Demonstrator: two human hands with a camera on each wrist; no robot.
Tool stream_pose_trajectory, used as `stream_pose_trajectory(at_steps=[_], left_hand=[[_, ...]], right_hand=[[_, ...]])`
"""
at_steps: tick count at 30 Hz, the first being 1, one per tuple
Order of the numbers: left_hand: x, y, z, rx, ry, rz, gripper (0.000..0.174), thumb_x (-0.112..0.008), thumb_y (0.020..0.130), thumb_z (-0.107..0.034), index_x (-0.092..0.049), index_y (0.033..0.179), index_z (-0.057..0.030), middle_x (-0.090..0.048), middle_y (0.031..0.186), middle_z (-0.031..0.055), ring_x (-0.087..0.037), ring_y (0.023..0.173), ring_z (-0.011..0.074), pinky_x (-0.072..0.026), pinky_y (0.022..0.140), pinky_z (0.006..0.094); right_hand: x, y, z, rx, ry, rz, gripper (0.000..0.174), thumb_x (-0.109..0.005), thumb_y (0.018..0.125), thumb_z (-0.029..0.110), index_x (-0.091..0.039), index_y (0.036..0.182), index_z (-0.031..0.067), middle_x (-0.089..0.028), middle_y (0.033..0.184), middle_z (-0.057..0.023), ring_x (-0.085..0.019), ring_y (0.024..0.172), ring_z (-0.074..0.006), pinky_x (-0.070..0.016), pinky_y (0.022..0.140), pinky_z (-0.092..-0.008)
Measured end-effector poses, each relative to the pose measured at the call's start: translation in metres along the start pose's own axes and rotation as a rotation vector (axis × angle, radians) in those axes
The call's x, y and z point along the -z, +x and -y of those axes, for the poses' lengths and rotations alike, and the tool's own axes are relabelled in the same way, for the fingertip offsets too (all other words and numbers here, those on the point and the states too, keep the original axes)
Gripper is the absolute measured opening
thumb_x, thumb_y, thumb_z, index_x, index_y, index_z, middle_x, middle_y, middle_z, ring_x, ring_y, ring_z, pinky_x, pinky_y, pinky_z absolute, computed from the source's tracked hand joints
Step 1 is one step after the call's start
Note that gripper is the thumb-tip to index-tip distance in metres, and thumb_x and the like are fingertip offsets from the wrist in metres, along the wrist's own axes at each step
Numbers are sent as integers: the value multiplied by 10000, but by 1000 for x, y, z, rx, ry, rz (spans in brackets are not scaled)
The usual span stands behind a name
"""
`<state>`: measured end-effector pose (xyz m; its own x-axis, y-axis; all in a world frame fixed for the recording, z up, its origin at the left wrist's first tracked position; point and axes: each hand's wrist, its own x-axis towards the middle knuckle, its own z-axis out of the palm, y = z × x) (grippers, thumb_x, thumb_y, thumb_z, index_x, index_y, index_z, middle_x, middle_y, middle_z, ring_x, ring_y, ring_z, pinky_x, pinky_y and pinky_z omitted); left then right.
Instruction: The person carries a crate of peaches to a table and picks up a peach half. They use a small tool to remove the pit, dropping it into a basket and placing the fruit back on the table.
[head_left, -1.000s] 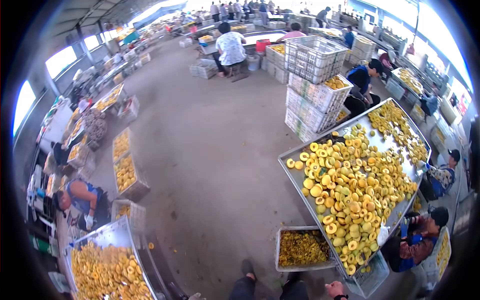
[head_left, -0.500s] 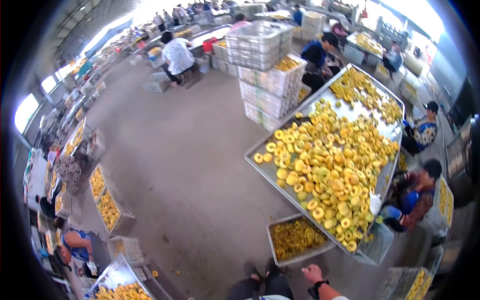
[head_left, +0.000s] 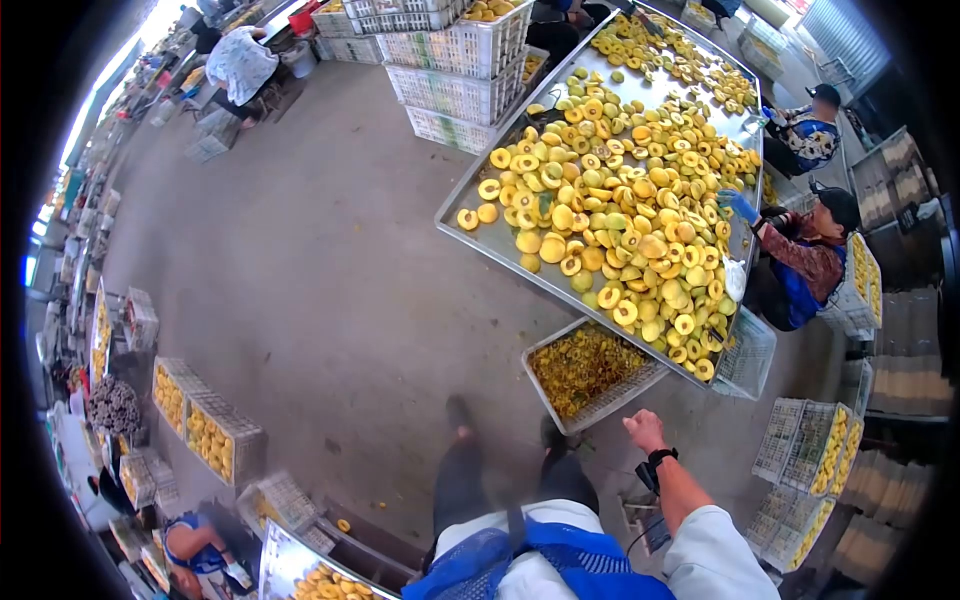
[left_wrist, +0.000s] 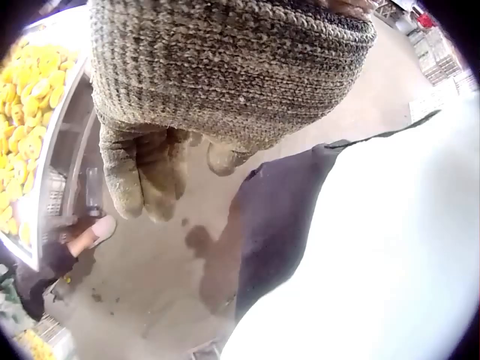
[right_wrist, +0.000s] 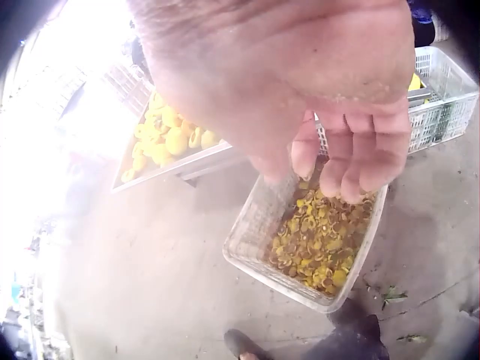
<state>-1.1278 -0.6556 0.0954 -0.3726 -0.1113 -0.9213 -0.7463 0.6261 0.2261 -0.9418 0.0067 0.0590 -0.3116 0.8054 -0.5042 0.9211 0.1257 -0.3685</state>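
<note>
My left hand [left_wrist: 217,82], in a grey knitted work glove, hangs loosely beside my leg in the left wrist view, its fingers relaxed and holding nothing. In the head view it is out of sight. The bare right hand [head_left: 645,430], with a dark band on its wrist, is held in front of me near a white crate [head_left: 620,397] of brownish-yellow fruit scraps. Its fingers are loosely curled and hold nothing. Over that crate stands the corner of a steel table [head_left: 655,95] heaped with yellow pitted fruit halves [head_left: 620,240], which look like peaches.
Stacked white crates [head_left: 445,90] stand by the table's far left corner. A seated person [head_left: 815,250] reaches onto its right side with a blue glove. Crates of fruit [head_left: 210,435] stand at left, and more crates [head_left: 800,480] at right. Concrete floor [head_left: 300,260] lies between.
The head view has swung right and down, so my legs and blue apron show more. My right hand and forearm have come further into view. The seated person now reaches onto the table.
</note>
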Motion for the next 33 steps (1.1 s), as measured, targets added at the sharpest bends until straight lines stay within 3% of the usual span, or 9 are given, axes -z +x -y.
stream_pose_trajectory(at_steps=[6,7,11,14,22,25,27,29,33], left_hand=[[86,90,-76,-55,-24,35,299,-523,1034,-400,-581,1156,-133,-671,974,126,-673,931,359,-539,726,582],[103,82,-137,428,-472,129,513,-469,1053,-195,-349,1551,-218,-694,1140,71,-619,1189,314,-557,851,600],[143,125,-194,41,-120,40,699,-609,954,2,-323,1551,-221,-647,823,111,-639,491,322,-520,400,454],[152,147,-246,-10,-127,14,715,-606,966,-23,-290,1579,-211,-652,828,106,-647,521,286,-529,417,441],[120,152,-363,-170,36,97,761,-617,989,-75,-213,1609,-250,-662,818,103,-661,546,252,-558,459,406],[82,135,-424,-229,170,122,735,-617,986,-64,-238,1601,-195,-682,855,113,-674,577,229,-568,481,373],[70,146,-456,-284,306,137,719,-615,986,-61,-251,1598,-164,-690,873,118,-677,589,213,-572,493,354],[59,179,-483,-705,766,169,681,-610,984,-57,-291,1583,-120,-698,945,130,-678,608,189,-576,510,327],[-42,88,-599,-543,690,193,671,-610,983,-65,-305,1579,-100,-689,990,126,-687,642,180,-581,545,309]], right_hand=[[-14,-33,67,-24,-69,15,369,-750,829,373,-718,856,6,-731,845,-198,-710,846,-366,-546,793,-463],[-18,-38,84,-32,-74,46,369,-750,828,374,-716,851,8,-731,840,-192,-711,838,-358,-545,786,-460],[-44,-49,117,6,58,-1,357,-761,826,361,-712,864,9,-728,830,-173,-704,809,-321,-543,757,-431],[-61,-51,126,-4,84,-1,346,-764,829,350,-707,870,11,-722,817,-165,-696,789,-310,-538,737,-422],[-81,-24,133,-98,138,66,328,-751,834,336,-694,843,14,-713,802,-163,-692,778,-315,-534,730,-423],[-88,0,131,-184,182,102,332,-730,861,353,-725,926,27,-730,946,-220,-693,945,-407,-534,838,-479],[-95,12,126,-162,289,-32,317,-752,834,324,-692,850,13,-714,800,-174,-693,781,-327,-534,733,-441],[-87,24,127,-204,350,-43,314,-752,836,319,-692,854,12,-715,807,-181,-693,780,-330,-534,735,-443],[-78,50,119,-244,406,-90,311,-752,844,314,-695,847,8,-715,801,-189,-692,769,-331,-531,734,-439]])
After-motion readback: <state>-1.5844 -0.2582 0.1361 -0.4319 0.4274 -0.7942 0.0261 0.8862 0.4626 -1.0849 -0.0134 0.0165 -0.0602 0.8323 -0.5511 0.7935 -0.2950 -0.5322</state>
